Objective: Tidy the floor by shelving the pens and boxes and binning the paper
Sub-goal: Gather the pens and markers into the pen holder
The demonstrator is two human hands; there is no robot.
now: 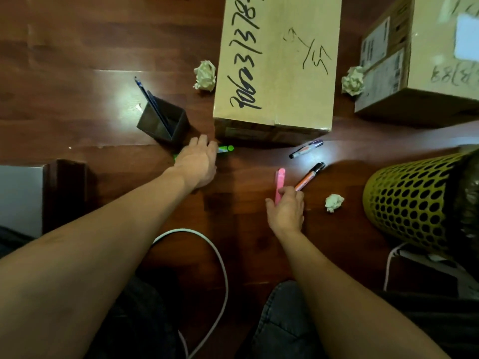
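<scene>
My left hand (199, 161) lies over a green marker (226, 149) on the wooden floor, fingers curled on it, just below a black pen holder (163, 123) with a blue pen (145, 94) in it. My right hand (286, 208) grips a pink highlighter (280, 182) and touches the end of an orange marker (309, 177). A purple-capped marker (305, 149) lies further up. A large cardboard box (277, 60) and a second box (420, 60) stand behind. Crumpled paper balls sit at left of the big box (205, 75), between the boxes (353, 80), and near the bin (333, 202).
A yellow perforated waste bin (412, 203) with a dark liner lies at the right. A white cable (217, 255) loops across the floor near my knees. A dark furniture leg (64, 193) and white panel stand at the left edge.
</scene>
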